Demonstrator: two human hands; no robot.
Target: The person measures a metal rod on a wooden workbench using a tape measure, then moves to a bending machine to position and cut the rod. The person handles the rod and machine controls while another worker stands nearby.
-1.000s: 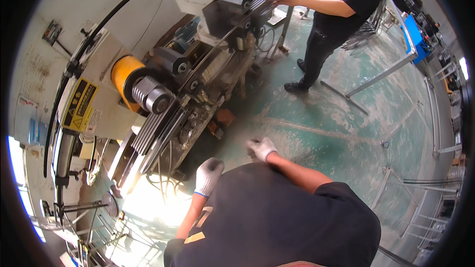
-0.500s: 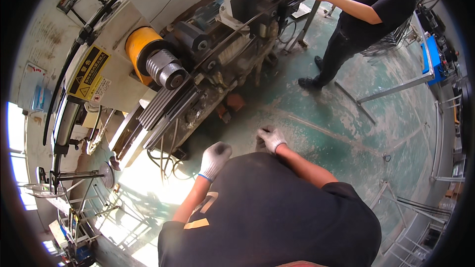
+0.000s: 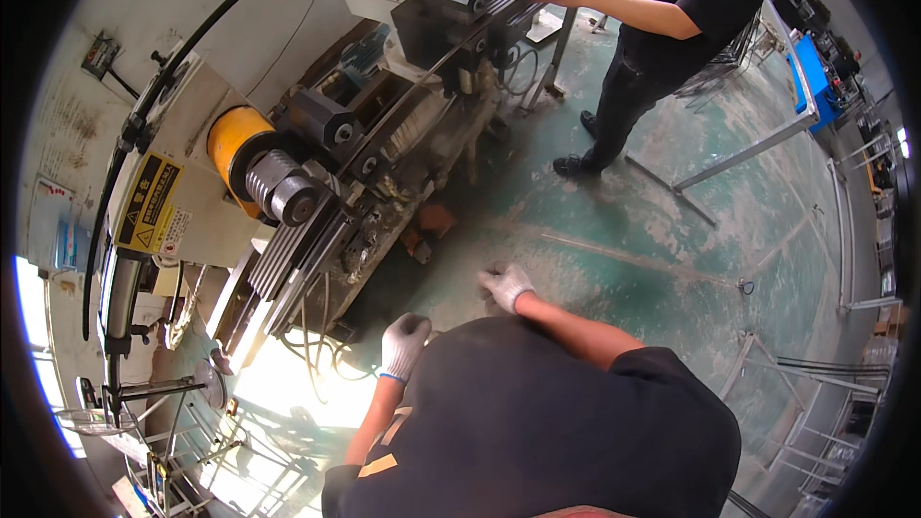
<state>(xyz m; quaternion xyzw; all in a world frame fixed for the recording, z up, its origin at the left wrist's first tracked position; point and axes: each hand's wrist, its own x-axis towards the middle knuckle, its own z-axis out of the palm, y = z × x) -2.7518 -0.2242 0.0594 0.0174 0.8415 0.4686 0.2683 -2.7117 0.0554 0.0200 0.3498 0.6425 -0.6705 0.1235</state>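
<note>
My left hand [image 3: 404, 345], in a pale knitted glove with a blue cuff edge, is held before my dark shirt with its fingers curled closed. To its right and a bit farther out, my right hand [image 3: 506, 287], gloved the same way, has its fingers bent in too. Nothing shows in either hand, and neither touches the machine. Nearest to them stands a long machine [image 3: 357, 240] with a yellow-collared roller [image 3: 281, 190], dark hexagonal blocks [image 3: 323, 118] and parallel metal bars [image 3: 288, 254]. Hoses [image 3: 315, 338] hang from its near end.
A co-worker [image 3: 645, 48] in dark clothes stands at the machine's far end, a hand on its roller. Metal frames [image 3: 748, 151] stand at the right. A reddish-brown object [image 3: 436, 220] lies beside the machine on the worn green floor [image 3: 614, 259]. A metal rack [image 3: 182, 422] is at lower left.
The machine and co-worker have shifted left in view as my head turned. Both my hands appear a little farther left and stay curled; the left sits slightly lower.
</note>
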